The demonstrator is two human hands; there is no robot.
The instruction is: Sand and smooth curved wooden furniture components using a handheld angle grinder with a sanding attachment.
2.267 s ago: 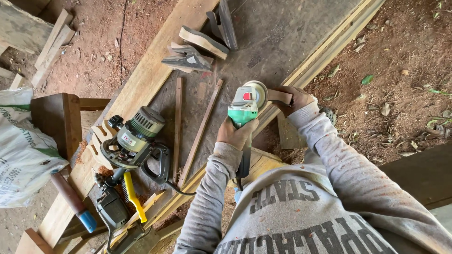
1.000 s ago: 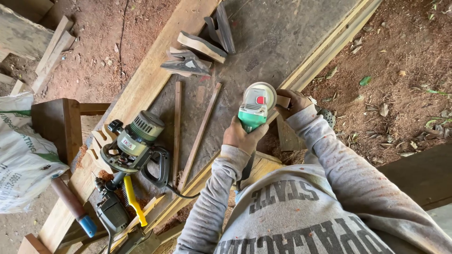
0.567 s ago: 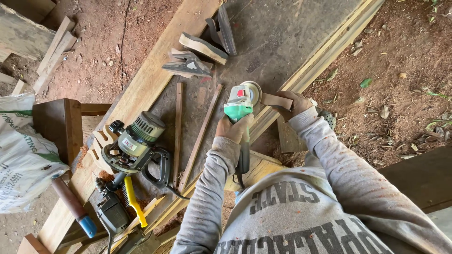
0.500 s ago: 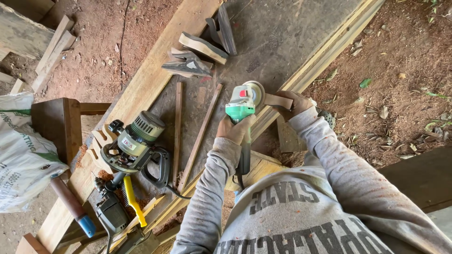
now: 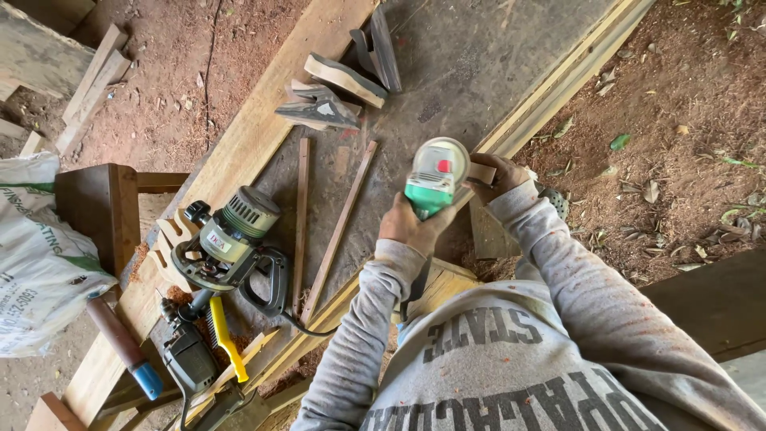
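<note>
Angle grinder held over workpiece at table edge
Left hand (image 5: 411, 227) has its grip wrapped around the green angle grinder (image 5: 431, 179) body; right hand (image 5: 499, 172) pinches a small wood block (image 5: 481, 172) just beside the grinder head, above the grey table (image 5: 479, 64)

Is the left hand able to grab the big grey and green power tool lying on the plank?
Probably not right now: the left hand is wrapped around the green grinder, though nothing blocks the way to the power tool.

Head camera — looks steeply down, close over workbench (image 5: 447, 96).
</note>
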